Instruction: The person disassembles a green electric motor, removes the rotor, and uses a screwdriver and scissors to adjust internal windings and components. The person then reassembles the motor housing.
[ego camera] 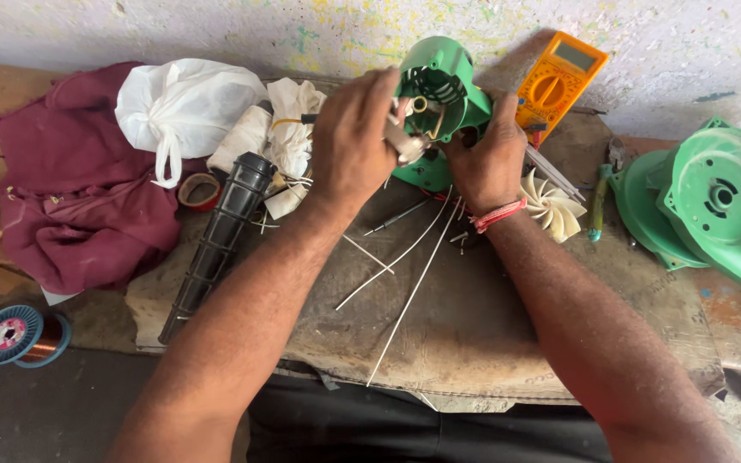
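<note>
Both hands work at a green plastic motor housing [439,86] propped upright at the back of the brown work mat [473,317], just in front of the orange multimeter [555,81]; the left hand [353,141] has its fingers curled and pressed together around a small pale part [406,144] with leads at the housing's open face, while the right hand [486,159] cups the housing's lower side, and its fingertips are hidden behind the casing, so I cannot tell how they sit; the likely trouble is strain on the thin white wires [405,274] that trail from the housing down across the mat, since a tug or twist of the casing could pull them from whatever they join inside; the housing rests on an edge and looks held only by the two hands, so a loosened hold could tip it onto the cream impeller fan [551,206] just beside the right wrist and chip a blade; a small screwdriver [396,219] and loose bits lying near the forearms could be swept off; the black ribbed nozzle [220,240] near the left forearm could roll if nudged.
</note>
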